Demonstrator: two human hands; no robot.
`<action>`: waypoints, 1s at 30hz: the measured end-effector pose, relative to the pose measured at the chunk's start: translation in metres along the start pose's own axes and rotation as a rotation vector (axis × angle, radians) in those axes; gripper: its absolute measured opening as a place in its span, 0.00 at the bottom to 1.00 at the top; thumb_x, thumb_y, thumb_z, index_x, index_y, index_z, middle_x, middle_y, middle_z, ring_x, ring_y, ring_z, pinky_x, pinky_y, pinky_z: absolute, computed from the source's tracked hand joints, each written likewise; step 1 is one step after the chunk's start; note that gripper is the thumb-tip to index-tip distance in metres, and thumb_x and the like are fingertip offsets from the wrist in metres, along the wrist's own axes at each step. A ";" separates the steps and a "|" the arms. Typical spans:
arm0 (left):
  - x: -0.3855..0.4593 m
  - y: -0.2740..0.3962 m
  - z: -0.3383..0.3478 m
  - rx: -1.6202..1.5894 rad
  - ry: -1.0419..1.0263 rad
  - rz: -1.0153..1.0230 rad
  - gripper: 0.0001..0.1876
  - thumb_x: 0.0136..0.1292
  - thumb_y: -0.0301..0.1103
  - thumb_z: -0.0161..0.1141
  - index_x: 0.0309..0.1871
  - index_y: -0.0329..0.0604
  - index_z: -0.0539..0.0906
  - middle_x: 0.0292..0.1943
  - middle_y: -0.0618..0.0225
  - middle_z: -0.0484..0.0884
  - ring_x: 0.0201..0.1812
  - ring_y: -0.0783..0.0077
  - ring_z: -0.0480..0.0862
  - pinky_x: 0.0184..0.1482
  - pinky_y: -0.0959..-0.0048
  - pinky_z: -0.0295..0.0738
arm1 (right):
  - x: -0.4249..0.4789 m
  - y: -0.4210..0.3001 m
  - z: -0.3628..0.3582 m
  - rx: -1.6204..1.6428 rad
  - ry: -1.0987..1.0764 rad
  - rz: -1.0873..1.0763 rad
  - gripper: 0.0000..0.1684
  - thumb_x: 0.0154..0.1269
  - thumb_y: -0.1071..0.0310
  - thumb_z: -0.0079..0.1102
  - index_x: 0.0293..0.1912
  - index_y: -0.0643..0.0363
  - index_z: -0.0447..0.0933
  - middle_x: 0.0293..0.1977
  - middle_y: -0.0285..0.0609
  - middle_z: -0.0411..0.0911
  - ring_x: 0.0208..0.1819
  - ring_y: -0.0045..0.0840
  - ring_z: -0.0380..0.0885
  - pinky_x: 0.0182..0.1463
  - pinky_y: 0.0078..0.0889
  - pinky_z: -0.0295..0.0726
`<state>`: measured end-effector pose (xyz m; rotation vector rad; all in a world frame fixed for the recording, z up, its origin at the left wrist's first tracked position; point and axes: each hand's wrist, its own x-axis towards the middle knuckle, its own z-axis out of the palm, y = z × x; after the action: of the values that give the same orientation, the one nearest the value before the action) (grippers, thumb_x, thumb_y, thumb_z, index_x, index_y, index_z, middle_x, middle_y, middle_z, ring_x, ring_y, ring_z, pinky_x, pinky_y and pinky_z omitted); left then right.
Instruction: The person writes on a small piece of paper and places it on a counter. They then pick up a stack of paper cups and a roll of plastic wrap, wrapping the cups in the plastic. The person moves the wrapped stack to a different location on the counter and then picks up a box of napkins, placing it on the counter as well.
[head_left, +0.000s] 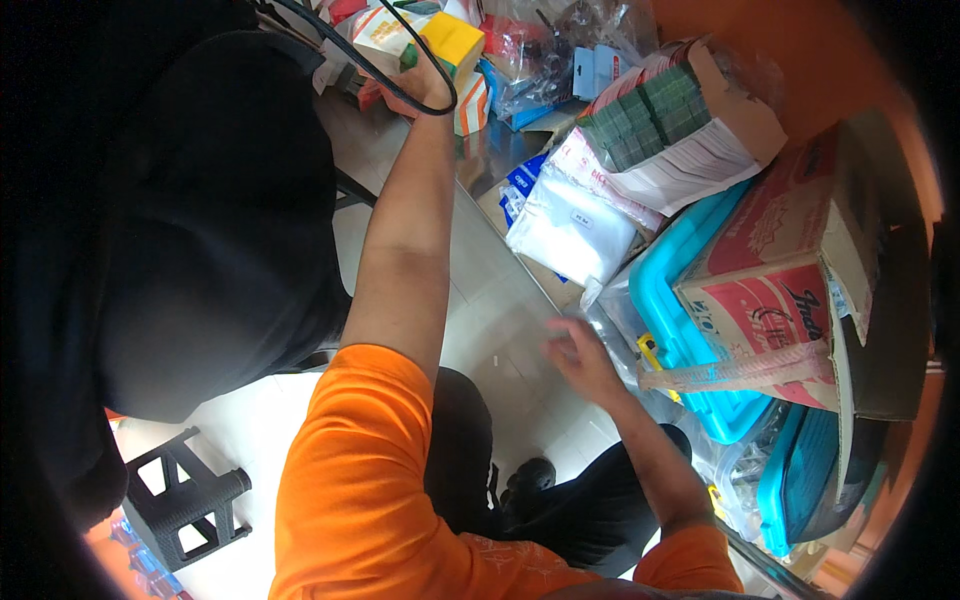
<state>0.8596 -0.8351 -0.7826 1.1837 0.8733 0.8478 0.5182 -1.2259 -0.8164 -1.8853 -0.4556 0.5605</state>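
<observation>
My left hand (424, 79) reaches to the top of the view, at a yellow and white printed paper pack (450, 41) among packaging; a black cable loop crosses in front of the wrist. Its fingers are partly hidden, so its hold is unclear. Lower down, my right hand (581, 360) hangs over the tiled floor with its fingers apart, slightly blurred and holding nothing. Just above it, a white plastic-wrapped pack (574, 225) lies on the counter. Beyond that pack sits an opened paper bundle of green-edged packets (652, 116).
A large cardboard carton (765, 300) rests on a turquoise-lidded plastic bin (652, 277) at the right. Another turquoise lid (780, 480) is below. A person in black clothing (225, 225) is close on the left, above a black plastic stool (184, 499).
</observation>
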 end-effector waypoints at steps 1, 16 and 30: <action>0.024 -0.013 -0.003 0.035 0.025 0.106 0.59 0.54 0.56 0.72 0.74 0.27 0.47 0.71 0.32 0.57 0.70 0.36 0.65 0.70 0.55 0.65 | -0.022 0.014 -0.001 -0.025 -0.031 0.042 0.24 0.70 0.68 0.64 0.61 0.60 0.70 0.58 0.48 0.73 0.52 0.29 0.81 0.56 0.31 0.80; 0.041 -0.018 0.011 0.116 -0.357 0.296 0.58 0.53 0.46 0.74 0.76 0.27 0.47 0.71 0.41 0.63 0.70 0.51 0.68 0.71 0.61 0.64 | -0.066 0.059 -0.018 -0.127 -0.031 0.347 0.31 0.70 0.51 0.64 0.61 0.64 0.71 0.58 0.57 0.72 0.46 0.35 0.85 0.50 0.37 0.81; 0.013 -0.036 0.001 0.248 -0.021 0.167 0.63 0.49 0.55 0.75 0.73 0.21 0.47 0.70 0.33 0.58 0.73 0.38 0.59 0.73 0.50 0.58 | -0.056 0.050 -0.022 -0.270 -0.097 0.343 0.34 0.69 0.49 0.64 0.62 0.65 0.70 0.59 0.60 0.69 0.44 0.37 0.84 0.52 0.38 0.80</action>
<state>0.8696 -0.8303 -0.8193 1.4957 0.8892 0.8770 0.4875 -1.2914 -0.8469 -2.2214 -0.2802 0.8542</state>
